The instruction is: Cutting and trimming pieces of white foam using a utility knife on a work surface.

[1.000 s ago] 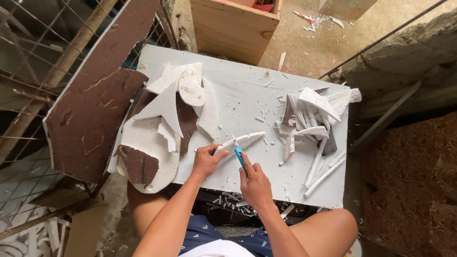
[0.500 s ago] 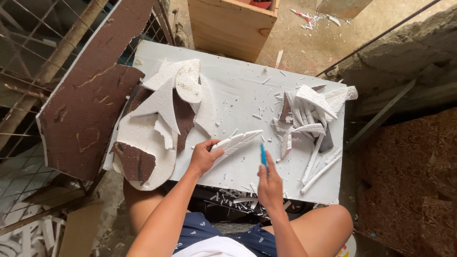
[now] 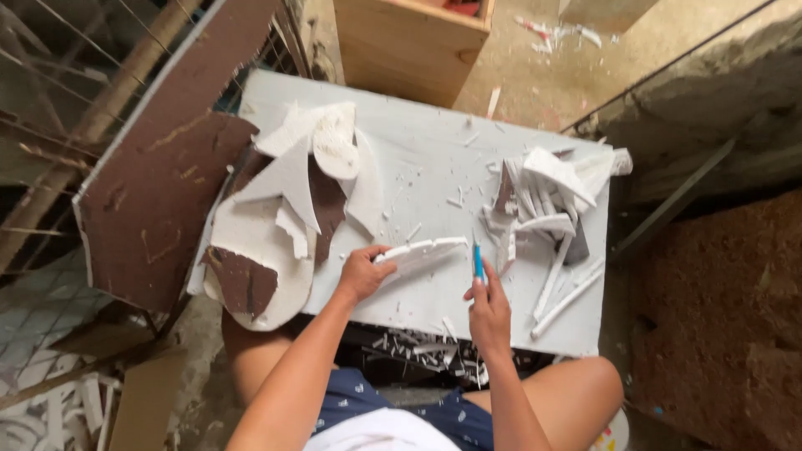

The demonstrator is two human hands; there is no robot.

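At nine o'clock on the white work board (image 3: pixel 434 159) lies a heap of white foam offcuts (image 3: pixel 292 192), beside a brown board (image 3: pixel 159 200). Our left hand (image 3: pixel 361 274) closes round a curved white foam strip (image 3: pixel 426 249) near six o'clock. Our right hand (image 3: pixel 489 311) grips a blue craft knife (image 3: pixel 478 260), now lifted upright off the strip it was cutting a second ago, so that cut looks finished. Cut strips (image 3: pixel 551 217) pile at three o'clock
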